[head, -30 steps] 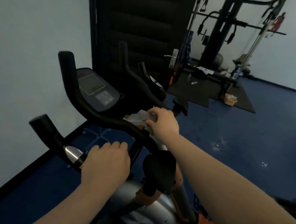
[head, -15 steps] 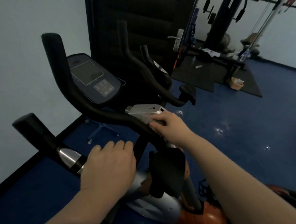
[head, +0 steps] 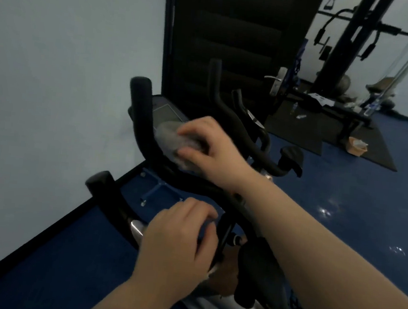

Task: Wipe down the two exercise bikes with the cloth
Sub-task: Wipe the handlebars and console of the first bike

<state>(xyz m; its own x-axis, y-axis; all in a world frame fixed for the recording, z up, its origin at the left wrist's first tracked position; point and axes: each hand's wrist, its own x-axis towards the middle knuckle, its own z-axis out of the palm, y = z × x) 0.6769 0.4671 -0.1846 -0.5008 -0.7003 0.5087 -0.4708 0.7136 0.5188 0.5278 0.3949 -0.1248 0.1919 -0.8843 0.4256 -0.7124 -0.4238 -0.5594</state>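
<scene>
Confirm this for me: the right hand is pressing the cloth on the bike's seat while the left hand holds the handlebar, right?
Not quite. In the head view the right hand presses the cloth on the bike's console, not the seat. The left hand does hold the handlebar.

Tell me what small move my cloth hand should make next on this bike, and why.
Probably sweep the cloth on across the console. The right hand holds it pressed on the console's near part, its far part is still uncovered, and the left hand steadies the handlebar.
</scene>
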